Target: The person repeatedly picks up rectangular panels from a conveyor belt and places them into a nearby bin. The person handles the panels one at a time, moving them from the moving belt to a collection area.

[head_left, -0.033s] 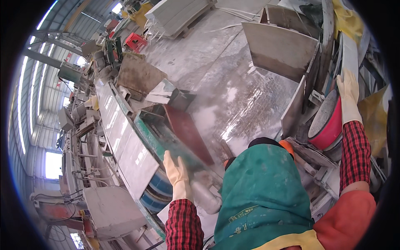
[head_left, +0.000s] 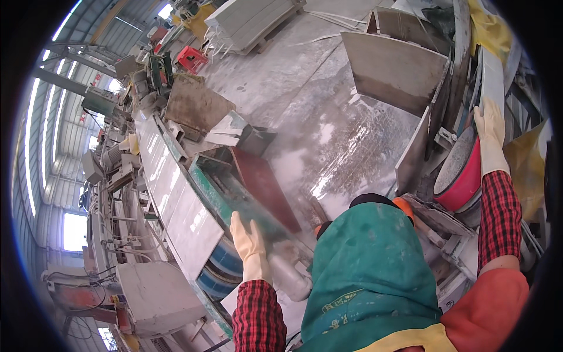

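Observation:
My left hand (head_left: 251, 246), in a cream rubber glove, has its fingers stretched out and thumb apart. It holds nothing that I can see, beside a long, pale polished slab (head_left: 176, 199) and a blue drum (head_left: 220, 276) under that slab's near end. Far to the right, my right hand (head_left: 491, 132), gloved alike, lies with fingers extended along a narrow white slab (head_left: 492, 76); its fingers look straight rather than wrapped round. Just left of that hand is a round drum with a pink-red rim (head_left: 460, 202). Whether the right palm presses on the slab is hidden.
A green machine housing (head_left: 211, 190) with a dark red panel (head_left: 264, 182) stands ahead of my left hand. Brown boards (head_left: 393, 70) lean upright ahead to the right. The wet, dusty floor (head_left: 334, 152) lies between. Stacked slabs (head_left: 252, 26) and a red stool (head_left: 191, 60) are farther off.

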The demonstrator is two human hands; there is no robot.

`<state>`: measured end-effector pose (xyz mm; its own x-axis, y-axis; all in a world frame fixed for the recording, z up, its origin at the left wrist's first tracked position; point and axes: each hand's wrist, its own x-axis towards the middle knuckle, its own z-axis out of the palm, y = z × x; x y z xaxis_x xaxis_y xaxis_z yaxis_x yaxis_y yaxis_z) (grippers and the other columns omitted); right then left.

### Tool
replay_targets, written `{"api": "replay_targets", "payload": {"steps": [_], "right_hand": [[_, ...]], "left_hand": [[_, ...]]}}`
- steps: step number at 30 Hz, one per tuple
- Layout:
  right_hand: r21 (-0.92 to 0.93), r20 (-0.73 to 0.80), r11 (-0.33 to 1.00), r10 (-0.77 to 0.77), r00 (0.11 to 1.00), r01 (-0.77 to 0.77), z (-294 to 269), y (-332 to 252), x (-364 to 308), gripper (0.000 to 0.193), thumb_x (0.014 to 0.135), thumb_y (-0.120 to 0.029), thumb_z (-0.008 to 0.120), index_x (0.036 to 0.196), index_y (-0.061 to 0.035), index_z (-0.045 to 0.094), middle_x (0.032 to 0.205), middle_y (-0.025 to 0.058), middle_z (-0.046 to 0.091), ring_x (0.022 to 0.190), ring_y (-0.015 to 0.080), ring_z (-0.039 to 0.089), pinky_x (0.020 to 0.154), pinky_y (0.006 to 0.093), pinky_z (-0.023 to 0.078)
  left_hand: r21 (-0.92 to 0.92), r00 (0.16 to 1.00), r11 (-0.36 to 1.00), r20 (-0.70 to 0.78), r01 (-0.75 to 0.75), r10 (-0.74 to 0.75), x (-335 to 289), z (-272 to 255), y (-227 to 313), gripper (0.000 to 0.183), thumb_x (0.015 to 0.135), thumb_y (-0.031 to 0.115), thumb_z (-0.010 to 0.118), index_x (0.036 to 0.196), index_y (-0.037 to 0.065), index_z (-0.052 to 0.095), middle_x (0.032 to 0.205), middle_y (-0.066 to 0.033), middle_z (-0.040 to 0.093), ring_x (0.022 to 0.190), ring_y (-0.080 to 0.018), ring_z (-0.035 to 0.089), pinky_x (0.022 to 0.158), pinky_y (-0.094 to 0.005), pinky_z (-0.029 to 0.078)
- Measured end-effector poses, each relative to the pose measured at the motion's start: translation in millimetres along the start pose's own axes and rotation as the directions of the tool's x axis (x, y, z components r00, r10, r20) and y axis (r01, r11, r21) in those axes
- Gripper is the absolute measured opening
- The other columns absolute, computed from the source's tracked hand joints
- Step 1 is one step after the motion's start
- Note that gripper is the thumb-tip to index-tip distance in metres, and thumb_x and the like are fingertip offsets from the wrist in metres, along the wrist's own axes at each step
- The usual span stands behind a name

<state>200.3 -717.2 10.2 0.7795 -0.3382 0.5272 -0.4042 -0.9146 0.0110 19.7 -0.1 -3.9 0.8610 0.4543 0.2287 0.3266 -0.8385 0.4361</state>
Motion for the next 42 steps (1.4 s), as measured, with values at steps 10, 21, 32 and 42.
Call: {"api": "replay_targets", "payload": {"steps": [10, 21, 32, 42], "right_hand": [[0.031, 0.0, 1.0, 0.002, 1.0, -0.002, -10.6, -10.1, -10.6, 0.047, 0.09, -0.032, 0.059, 0.131, -0.0099, 0.058, 0.13, 0.0129, 0.06, 0.122, 0.0304, 0.056, 0.103, 0.0416, 0.044], [0.009, 0.017, 1.0, 0.026, 1.0, -0.026, -20.4, -19.2, -20.6, 0.048, 0.09, -0.034, 0.059, 0.132, -0.0113, 0.056, 0.131, 0.0107, 0.059, 0.123, 0.029, 0.053, 0.104, 0.0405, 0.043], [0.024, 0.004, 1.0, 0.014, 1.0, -0.014, -30.5, -26.8, -31.4, 0.047, 0.089, -0.032, 0.059, 0.131, -0.0118, 0.057, 0.129, 0.0098, 0.06, 0.122, 0.0287, 0.054, 0.103, 0.0404, 0.044], [0.073, -0.001, 0.997, -0.007, 1.0, 0.007, -37.7, -31.8, -41.0, 0.045, 0.09, -0.031, 0.061, 0.128, -0.0072, 0.059, 0.128, 0.0145, 0.061, 0.122, 0.0318, 0.055, 0.105, 0.0409, 0.042]], "left_hand": [[0.016, 1.0, 1.0, -0.015, -0.022, 0.022, -3.1, 0.9, -3.6, 0.056, 0.093, 0.02, 0.061, 0.143, 0.002, 0.043, 0.144, -0.0244, 0.047, 0.135, -0.0399, 0.041, 0.115, -0.0434, 0.031], [-0.01, 0.999, 0.999, -0.038, -0.032, 0.031, -2.5, -0.2, -4.4, 0.055, 0.094, 0.018, 0.061, 0.143, 0.002, 0.043, 0.142, -0.0249, 0.048, 0.133, -0.0406, 0.043, 0.113, -0.0435, 0.033], [0.005, 0.999, 0.999, -0.001, 0.038, -0.038, -2.2, -1.1, -3.8, 0.055, 0.096, 0.02, 0.06, 0.146, 0.005, 0.042, 0.149, -0.0151, 0.046, 0.139, -0.0338, 0.038, 0.118, -0.0384, 0.028], [-0.005, 1.0, 1.0, -0.004, -0.006, 0.006, -2.0, -3.3, -4.9, 0.056, 0.095, 0.021, 0.061, 0.146, 0.005, 0.042, 0.147, -0.0172, 0.047, 0.138, -0.0353, 0.039, 0.118, -0.0392, 0.03]]}}
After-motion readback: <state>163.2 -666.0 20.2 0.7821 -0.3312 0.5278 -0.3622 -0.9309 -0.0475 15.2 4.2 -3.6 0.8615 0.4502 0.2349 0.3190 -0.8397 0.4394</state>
